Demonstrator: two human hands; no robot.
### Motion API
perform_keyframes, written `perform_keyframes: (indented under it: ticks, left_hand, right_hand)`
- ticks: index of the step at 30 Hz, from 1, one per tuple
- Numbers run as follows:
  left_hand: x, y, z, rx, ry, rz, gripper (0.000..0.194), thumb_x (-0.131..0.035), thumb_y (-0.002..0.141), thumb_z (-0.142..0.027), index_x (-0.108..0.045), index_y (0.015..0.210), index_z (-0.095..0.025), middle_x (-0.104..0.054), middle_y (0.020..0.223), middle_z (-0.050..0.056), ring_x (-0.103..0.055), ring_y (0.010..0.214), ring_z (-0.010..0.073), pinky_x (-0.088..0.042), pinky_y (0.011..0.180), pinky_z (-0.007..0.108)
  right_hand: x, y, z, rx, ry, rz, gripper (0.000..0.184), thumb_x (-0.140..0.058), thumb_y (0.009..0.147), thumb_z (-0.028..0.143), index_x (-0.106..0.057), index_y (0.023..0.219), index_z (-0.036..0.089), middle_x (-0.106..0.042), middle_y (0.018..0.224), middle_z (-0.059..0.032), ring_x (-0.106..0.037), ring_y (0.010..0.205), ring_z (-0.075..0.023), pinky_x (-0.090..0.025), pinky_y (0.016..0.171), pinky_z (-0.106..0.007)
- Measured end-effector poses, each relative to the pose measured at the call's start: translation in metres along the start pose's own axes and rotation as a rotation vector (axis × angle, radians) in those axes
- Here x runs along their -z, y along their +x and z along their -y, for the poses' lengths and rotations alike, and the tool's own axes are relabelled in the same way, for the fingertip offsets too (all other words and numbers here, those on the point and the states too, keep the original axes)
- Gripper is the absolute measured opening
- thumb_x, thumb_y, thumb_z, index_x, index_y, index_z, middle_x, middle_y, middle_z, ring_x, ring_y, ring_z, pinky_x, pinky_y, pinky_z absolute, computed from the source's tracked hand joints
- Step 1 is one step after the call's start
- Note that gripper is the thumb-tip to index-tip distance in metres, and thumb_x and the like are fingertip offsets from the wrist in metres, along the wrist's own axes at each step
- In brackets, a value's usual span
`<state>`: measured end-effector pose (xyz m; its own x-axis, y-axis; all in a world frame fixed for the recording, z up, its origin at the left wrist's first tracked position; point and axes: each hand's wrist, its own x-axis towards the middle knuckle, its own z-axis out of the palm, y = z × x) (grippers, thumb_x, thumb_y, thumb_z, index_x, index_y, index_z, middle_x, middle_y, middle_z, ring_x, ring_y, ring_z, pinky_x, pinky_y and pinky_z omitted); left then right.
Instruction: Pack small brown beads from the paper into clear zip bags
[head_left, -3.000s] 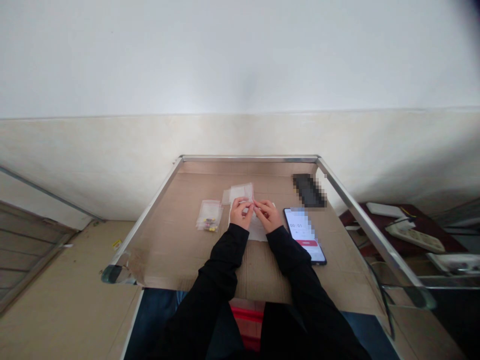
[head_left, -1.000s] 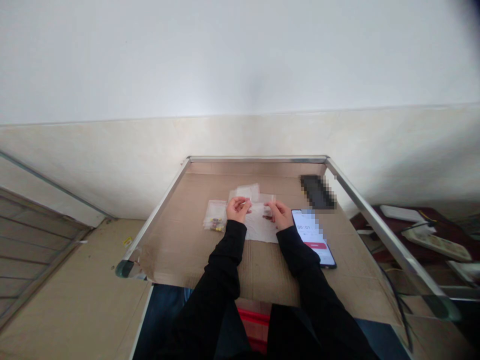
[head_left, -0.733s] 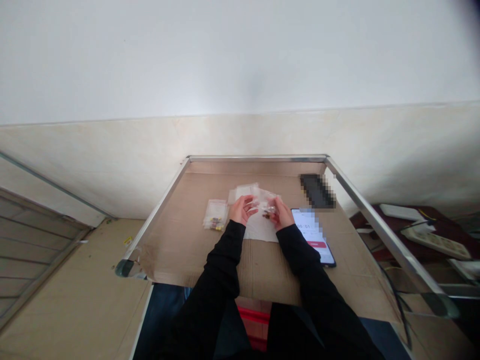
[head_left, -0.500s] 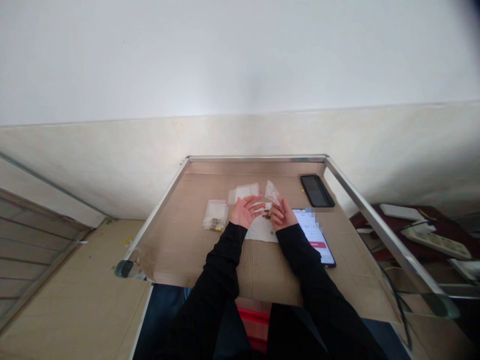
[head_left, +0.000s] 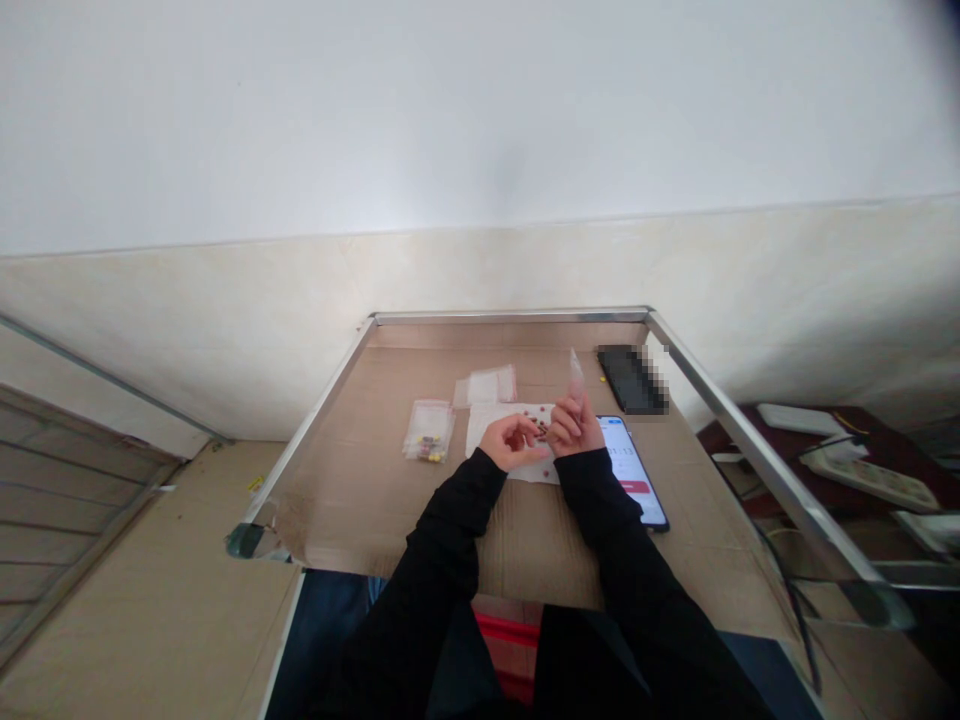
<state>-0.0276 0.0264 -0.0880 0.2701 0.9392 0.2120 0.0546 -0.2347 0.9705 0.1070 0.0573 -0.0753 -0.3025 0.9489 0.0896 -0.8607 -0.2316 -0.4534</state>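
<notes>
You are working at a counter (head_left: 525, 545) topped with brown cardboard and edged by a metal frame (head_left: 510, 316), with your black sleeves (head_left: 450, 530) reaching in from the near side. A white paper sheet (head_left: 491, 430) is lying in the middle, a phone with a lit screen (head_left: 634, 490) is sitting just to its right, and a dark phone (head_left: 631, 380) is lying farther back toward the far right corner. Left of the sheet, a clear bag of yellow pieces (head_left: 427, 432) is resting, while a flat clear bag (head_left: 486, 386) is lying just beyond the sheet. Your right hand (head_left: 574, 425) is raising a narrow clear bag (head_left: 575, 375) upright above the sheet, its fingers (head_left: 570, 408) pinched tightly on it. Your left hand (head_left: 511, 442) is reaching over the sheet, its fingers (head_left: 525, 432) open and pointing right, close to tiny dark pieces (head_left: 537, 427) on the paper.
</notes>
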Motion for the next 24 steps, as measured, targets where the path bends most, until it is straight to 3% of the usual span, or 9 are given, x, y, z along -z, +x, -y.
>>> perform_keyframes:
  ticks: [4,8,14,24]
  left_hand:
    - [-0.013,-0.009,0.003,-0.231,0.51,0.167,0.036,-0.064,0.051,-0.046,-0.055,0.066,-0.015,-0.049,0.058,-0.001,-0.042,0.052,0.0084,-0.035,0.05,0.021]
    - [-0.015,-0.009,0.007,-0.337,0.714,0.233,0.028,-0.06,0.058,-0.041,-0.058,0.07,-0.016,-0.052,0.064,0.001,-0.048,0.059,0.0115,-0.038,0.058,0.023]
    - [-0.014,-0.008,0.008,-0.323,0.758,0.232,0.016,-0.056,0.063,-0.028,-0.058,0.073,-0.017,-0.054,0.065,0.001,-0.049,0.059,0.0113,-0.039,0.06,0.023]
    - [-0.014,-0.01,0.001,-0.255,0.69,0.167,0.018,-0.056,0.061,-0.021,-0.059,0.078,-0.017,-0.058,0.062,-0.001,-0.046,0.053,0.0103,-0.039,0.058,0.022]
  right_hand:
    - [0.002,0.0,0.001,-0.101,0.176,0.055,0.024,-0.032,0.084,0.033,-0.051,0.074,0.021,-0.04,0.051,0.0077,-0.018,0.029,-0.0019,-0.012,0.024,-0.013]
    - [0.007,0.003,0.0,-0.091,0.148,0.011,0.026,-0.034,0.083,0.033,-0.049,0.068,0.019,-0.039,0.049,0.0077,-0.02,0.028,-0.0016,-0.012,0.023,-0.013]
    - [0.014,0.004,0.003,-0.013,0.061,-0.055,0.028,-0.04,0.079,0.033,-0.04,0.056,0.018,-0.035,0.045,0.0082,-0.02,0.027,-0.002,-0.013,0.024,-0.013]
    - [0.012,0.002,0.011,0.017,0.086,-0.157,0.03,-0.036,0.08,0.032,-0.034,0.053,0.019,-0.031,0.041,0.0081,-0.021,0.026,-0.0036,-0.012,0.024,-0.015]
